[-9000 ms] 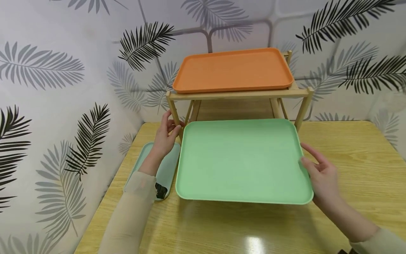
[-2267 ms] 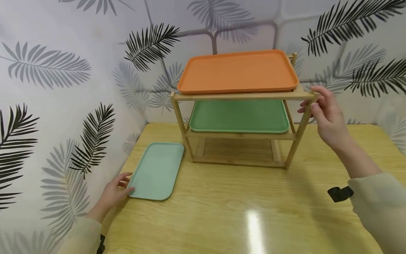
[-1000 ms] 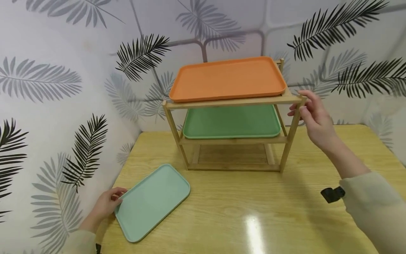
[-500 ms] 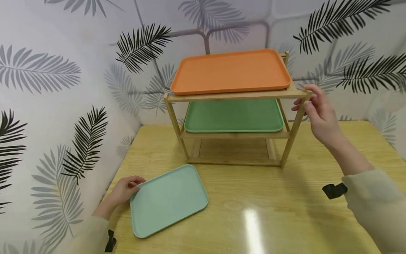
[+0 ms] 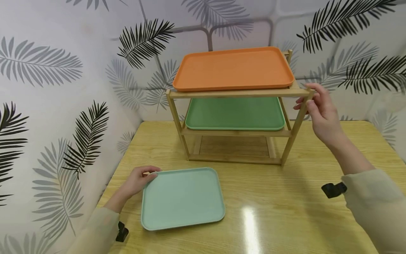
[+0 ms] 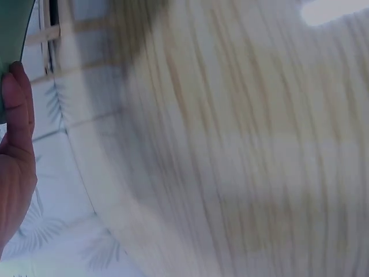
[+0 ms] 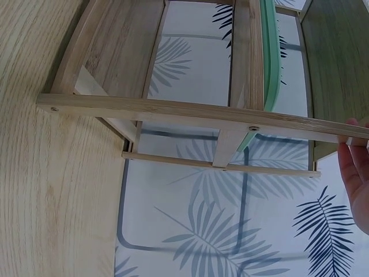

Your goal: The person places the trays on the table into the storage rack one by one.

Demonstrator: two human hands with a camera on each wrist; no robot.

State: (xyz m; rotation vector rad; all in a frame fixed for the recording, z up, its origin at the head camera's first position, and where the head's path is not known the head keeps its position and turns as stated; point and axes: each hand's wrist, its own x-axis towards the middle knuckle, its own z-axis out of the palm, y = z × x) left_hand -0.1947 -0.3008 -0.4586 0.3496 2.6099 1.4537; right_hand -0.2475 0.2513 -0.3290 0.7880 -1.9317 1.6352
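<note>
A pale blue-green tray [image 5: 183, 198] lies in front of the rack in the head view, its long side facing the rack. My left hand [image 5: 137, 180] pinches it at its back left corner, thumb over the rim. In the left wrist view only part of the left hand [image 6: 17, 138] and a strip of the tray [image 6: 12, 34] show. My right hand [image 5: 324, 114] grips the front right post of the wooden rack [image 5: 239, 93] near its top. On the rack's top shelf rests an orange tray [image 5: 233, 69]; a green tray [image 5: 234, 113] sits on the middle shelf.
The rack's bottom shelf [image 5: 234, 145] is low, close over the wooden table [image 5: 285, 211]. Behind and at the left stand walls with a leaf pattern [image 5: 146, 42]. A black strap [image 5: 334, 189] hangs at the right sleeve, another strap [image 5: 122, 231] at the left.
The green tray went from my right hand onto the middle shelf. My left hand then took the pale blue-green tray, turned it and slid it rightward. My right hand moved to the rack's right post.
</note>
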